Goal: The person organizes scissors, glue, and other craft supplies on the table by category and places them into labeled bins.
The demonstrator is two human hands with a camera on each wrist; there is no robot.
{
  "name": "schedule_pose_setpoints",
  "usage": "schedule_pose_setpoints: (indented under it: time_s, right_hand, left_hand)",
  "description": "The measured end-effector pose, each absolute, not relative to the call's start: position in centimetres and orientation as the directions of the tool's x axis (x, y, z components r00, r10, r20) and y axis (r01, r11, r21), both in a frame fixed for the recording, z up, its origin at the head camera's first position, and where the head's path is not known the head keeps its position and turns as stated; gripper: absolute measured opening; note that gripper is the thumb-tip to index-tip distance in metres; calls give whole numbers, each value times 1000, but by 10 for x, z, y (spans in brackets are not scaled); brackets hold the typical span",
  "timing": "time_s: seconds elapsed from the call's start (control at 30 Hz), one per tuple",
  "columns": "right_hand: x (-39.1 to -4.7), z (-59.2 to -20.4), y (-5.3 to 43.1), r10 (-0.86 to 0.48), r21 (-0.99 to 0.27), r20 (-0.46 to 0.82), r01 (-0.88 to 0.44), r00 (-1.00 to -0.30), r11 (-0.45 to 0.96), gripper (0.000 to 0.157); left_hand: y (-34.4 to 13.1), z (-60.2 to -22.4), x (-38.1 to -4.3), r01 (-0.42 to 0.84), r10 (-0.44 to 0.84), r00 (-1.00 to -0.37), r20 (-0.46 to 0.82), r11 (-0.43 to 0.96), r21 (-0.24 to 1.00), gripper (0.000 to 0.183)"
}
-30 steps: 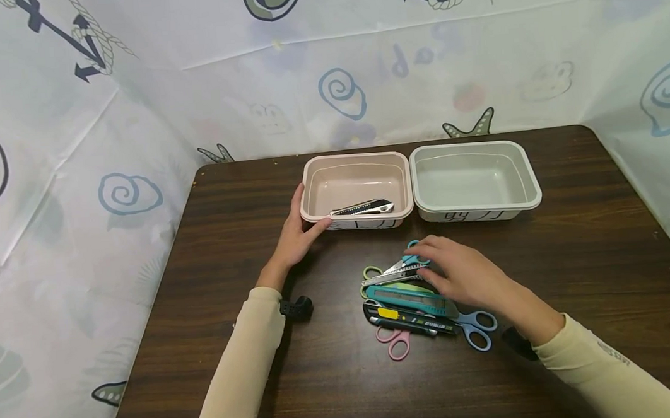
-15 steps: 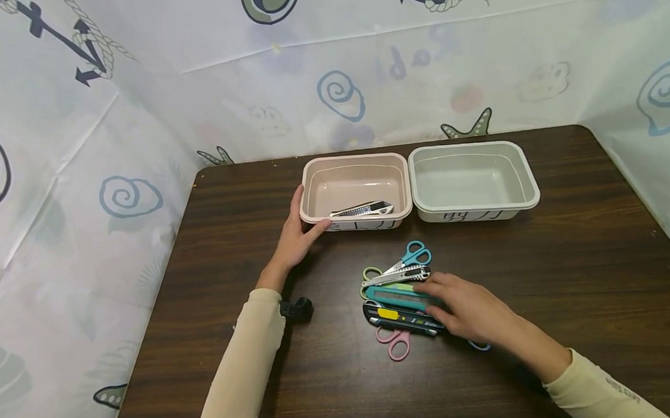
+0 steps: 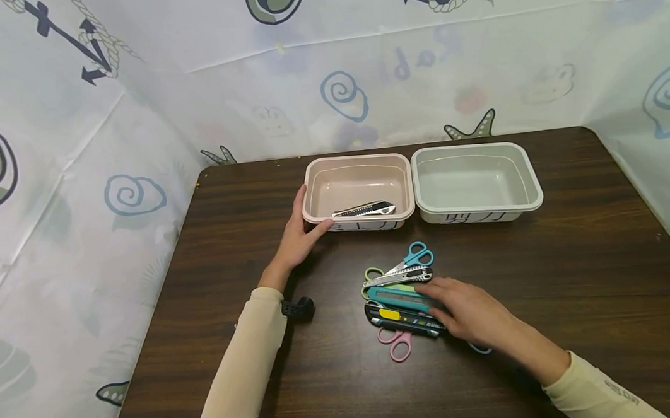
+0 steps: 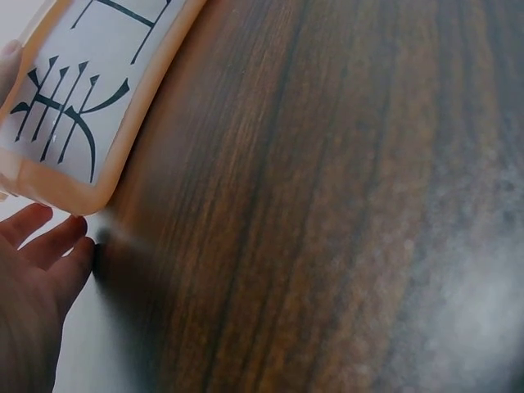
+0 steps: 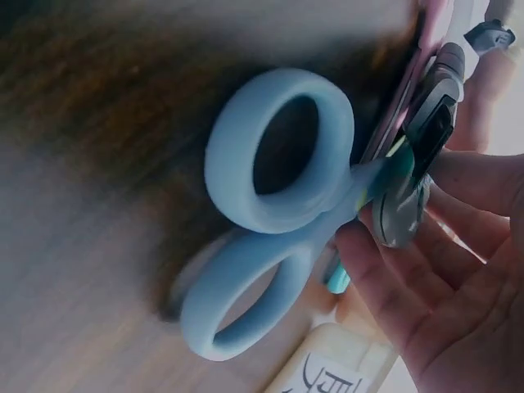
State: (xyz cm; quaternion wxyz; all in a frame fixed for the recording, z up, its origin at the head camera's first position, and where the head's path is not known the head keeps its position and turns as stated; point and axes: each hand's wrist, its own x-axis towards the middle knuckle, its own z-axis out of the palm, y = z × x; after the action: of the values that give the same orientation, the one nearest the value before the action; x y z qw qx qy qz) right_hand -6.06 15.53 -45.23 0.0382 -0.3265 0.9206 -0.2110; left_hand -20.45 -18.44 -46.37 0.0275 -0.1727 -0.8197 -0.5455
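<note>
My left hand [image 3: 295, 237] rests at the left corner of a pink plastic box [image 3: 357, 162], thumb on its front rim and straight fingers along its left side. Inside lies a black-and-silver utility knife [image 3: 365, 209]. My right hand [image 3: 473, 306] pinches the end of a teal utility knife [image 3: 398, 298] on the pile. Around it lie a silver utility knife [image 3: 398, 276], a black utility knife with a yellow slider [image 3: 400, 318], blue-handled scissors [image 3: 419, 255], green-handled scissors [image 3: 372, 272] and pink-handled scissors [image 3: 399, 346]. Light-blue scissors [image 5: 278, 155] are mostly hidden under the right hand.
A pale grey-green box [image 3: 479, 214] stands right beside the pink one at the back of the dark wooden table [image 3: 253, 377]. Both boxes carry labels with black writing in front. A patterned white cloth [image 3: 238, 94] hangs behind and at the sides.
The right hand has come down from beside the blue-handled scissors to the end of the teal utility knife, covering the light-blue scissors. Its position holds over the last half second. The left hand stays put.
</note>
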Motion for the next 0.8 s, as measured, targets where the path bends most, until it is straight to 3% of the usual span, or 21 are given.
schedule_pose_setpoints:
  time_s: [0.3,0.57,0.8]
  right_hand:
    - [-62,-451,156,-619,-382,89,-601,-780,702,45]
    - [-63,-448,157,-615,-359,92,-602,-783,713,47]
    - [-63,-444,159,-614,-336,54,-593,-788,732,41]
  left_hand:
    - [-192,-496,-219,305,232,-945,232,359,882,96]
    - [-185,-466,-205,314,256,-937,237,323,893,93]
    - [-191,-493,-220,298,228,-947,226,364,883,96]
